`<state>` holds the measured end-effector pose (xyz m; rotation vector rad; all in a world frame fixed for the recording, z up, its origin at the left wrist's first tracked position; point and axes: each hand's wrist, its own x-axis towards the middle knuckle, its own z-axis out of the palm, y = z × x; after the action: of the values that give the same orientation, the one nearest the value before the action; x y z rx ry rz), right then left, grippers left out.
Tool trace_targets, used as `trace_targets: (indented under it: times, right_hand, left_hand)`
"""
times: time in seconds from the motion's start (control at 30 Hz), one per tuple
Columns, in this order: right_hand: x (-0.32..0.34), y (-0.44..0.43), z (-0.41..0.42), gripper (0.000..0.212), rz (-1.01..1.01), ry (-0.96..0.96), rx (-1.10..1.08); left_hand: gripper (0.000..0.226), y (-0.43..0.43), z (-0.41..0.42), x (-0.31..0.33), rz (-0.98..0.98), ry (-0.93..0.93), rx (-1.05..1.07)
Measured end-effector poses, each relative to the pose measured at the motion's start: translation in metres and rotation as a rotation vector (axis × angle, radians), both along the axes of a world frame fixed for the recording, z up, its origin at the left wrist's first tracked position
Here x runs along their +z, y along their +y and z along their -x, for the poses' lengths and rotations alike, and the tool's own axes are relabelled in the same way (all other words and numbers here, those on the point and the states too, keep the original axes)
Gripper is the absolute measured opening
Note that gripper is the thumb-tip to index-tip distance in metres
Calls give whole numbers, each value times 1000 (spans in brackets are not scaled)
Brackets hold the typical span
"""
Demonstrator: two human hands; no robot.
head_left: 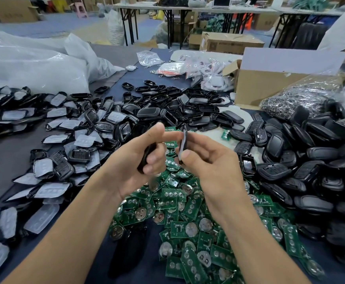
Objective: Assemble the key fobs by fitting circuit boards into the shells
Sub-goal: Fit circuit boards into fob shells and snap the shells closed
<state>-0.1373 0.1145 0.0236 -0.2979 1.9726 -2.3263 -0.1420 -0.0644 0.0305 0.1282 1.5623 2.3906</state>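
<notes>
Now holding two parts just above the far edge of the circuit board pile (188, 212). Gripping a black shell half (147, 158) in the left hand (134, 165), fingers curled round it. Pinching a thin shell piece (183, 140), seen edge-on, between thumb and fingers of the right hand (208, 158). Cannot tell whether a board sits in either. Judged light, rigid and glossy, so probably slippery: best taken by the long rims. Judged thin and stiff for the boards: best lifted by edges, clear of the coin cells.
</notes>
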Motion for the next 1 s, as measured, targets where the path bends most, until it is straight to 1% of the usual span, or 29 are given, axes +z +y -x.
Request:
trace_targets:
  times: [0.07, 0.13, 0.17, 0.23, 0.33, 0.4, 0.47, 0.53, 0.6, 0.7, 0.83, 0.9, 1.0]
  right_hand:
    - [3, 0, 1, 32, 315, -238, 125]
    - [4, 1, 2, 35, 515, -414, 178]
    - [4, 2, 3, 33, 564, -466, 184]
    - [3, 4, 3, 33, 637, -531, 201]
    - [2, 6, 4, 45, 714, -585, 233]
    - [1, 9, 5, 44, 742, -593, 247]
    - [0, 10, 6, 45, 720, -588, 226]
    - [-1, 10, 8, 47, 654, -566, 175]
    - [-1, 10, 10, 47, 593, -529, 118]
    - [-2, 11, 11, 40, 499, -473, 75]
    - [-4, 7, 9, 27, 349, -421, 47]
    - [-5, 4, 8, 24, 268, -383, 44]
    - [-6, 2, 7, 26, 183, -313, 49]
  left_hand:
    - [60, -1, 2, 0, -83, -31, -12]
    - [60, 1, 2, -1, -145, -73, 46]
    - [58, 2, 3, 0, -168, -94, 101]
    - [53, 5, 3, 0, -149, -101, 248]
    - [46, 8, 3, 0, -79, -82, 415]
    - [39, 10, 1, 0, 8, -67, 483]
    - [34, 12, -2, 0, 163, -77, 531]
    - [31, 14, -3, 1, 303, -92, 563]
    - [29, 16, -3, 3, 379, -84, 571]
    - [22, 18, -3, 3, 376, -57, 537]
    - [16, 19, 0, 0, 382, -27, 578]
    - [14, 18, 1, -2, 381, -38, 590]
    - [15, 16, 2, -3, 377, -45, 605]
